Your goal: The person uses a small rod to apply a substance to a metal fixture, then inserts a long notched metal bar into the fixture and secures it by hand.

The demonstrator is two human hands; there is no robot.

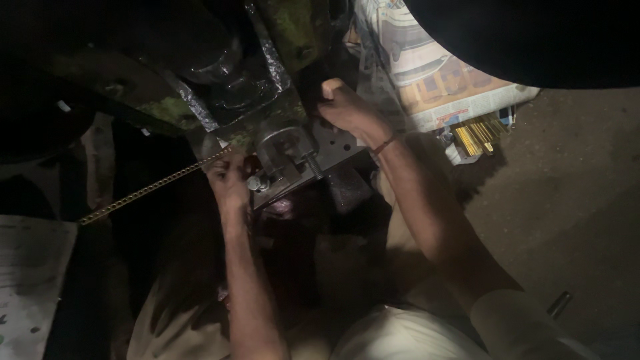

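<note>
At the centre of the frame, a person's left hand [229, 177] pinches the end of a thin brass-coloured perforated strip [150, 190], its fingers closed on it where it meets a grey metal press [288, 157]. The strip, punched with evenly spaced holes, runs toward the lower left. The right hand [347, 107] grips a dark lever above, fingers wrapped around it.

A perforated brass-coloured metal strip [143, 193] feeds a greasy, glossy steel press [280, 143]; crumpled matt newspaper [427, 73] lies beside it.
</note>
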